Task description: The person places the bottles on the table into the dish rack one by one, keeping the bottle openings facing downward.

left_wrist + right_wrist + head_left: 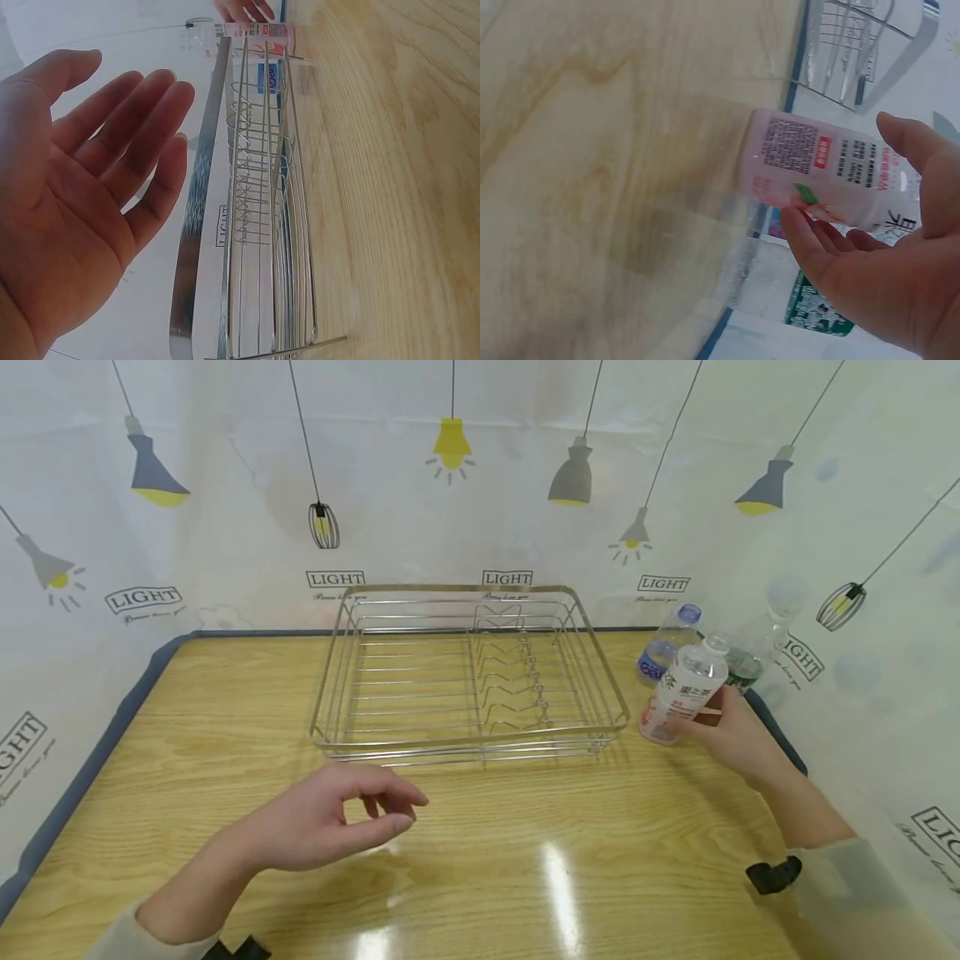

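Note:
A clear plastic bottle (684,693) with a white and pink label stands at the right of the table, leaning slightly in the head view. My right hand (738,739) holds it from the right side, thumb across the front and fingers around the back. The right wrist view shows the fingertips against the label of the same bottle (825,169). My left hand (337,818) hovers in front of the wire dish rack (468,745), loosely bent and holding nothing. In the left wrist view its palm faces the camera beside the rack (262,187).
Behind the held bottle stand a blue-labelled bottle (667,643) and a green-labelled bottle (750,652), near the back right edge. A lamp-patterned white cloth (247,543) surrounds the wooden table (480,860). The rack has a row of wire dividers (510,672).

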Demonstrator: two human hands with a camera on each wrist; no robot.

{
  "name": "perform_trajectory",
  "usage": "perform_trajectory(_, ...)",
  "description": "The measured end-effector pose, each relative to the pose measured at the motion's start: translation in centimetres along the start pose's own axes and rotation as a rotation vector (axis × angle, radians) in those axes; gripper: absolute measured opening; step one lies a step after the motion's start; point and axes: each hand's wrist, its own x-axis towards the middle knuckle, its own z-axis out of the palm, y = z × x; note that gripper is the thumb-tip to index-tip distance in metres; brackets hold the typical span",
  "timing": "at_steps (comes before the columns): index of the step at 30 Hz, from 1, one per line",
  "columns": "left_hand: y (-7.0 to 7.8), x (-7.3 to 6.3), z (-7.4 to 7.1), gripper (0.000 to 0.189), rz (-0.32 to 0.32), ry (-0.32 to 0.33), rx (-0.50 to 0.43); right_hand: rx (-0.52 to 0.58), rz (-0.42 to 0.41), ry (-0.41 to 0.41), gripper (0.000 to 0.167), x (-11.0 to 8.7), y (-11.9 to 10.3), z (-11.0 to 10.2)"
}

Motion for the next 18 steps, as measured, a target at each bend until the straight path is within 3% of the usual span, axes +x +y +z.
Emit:
perform_trajectory(10,0.3,-0.1,0.1,0.021,-0.052,-0.029,-0.023,0.037,-0.012,-0.138,0.073,1.1,0.6,0.8)
perform_trajectory(18,0.2,-0.1,0.0,0.021,-0.053,-0.028,-0.012,0.023,0.005,-0.099,0.076,1.0,0.6,0.7)
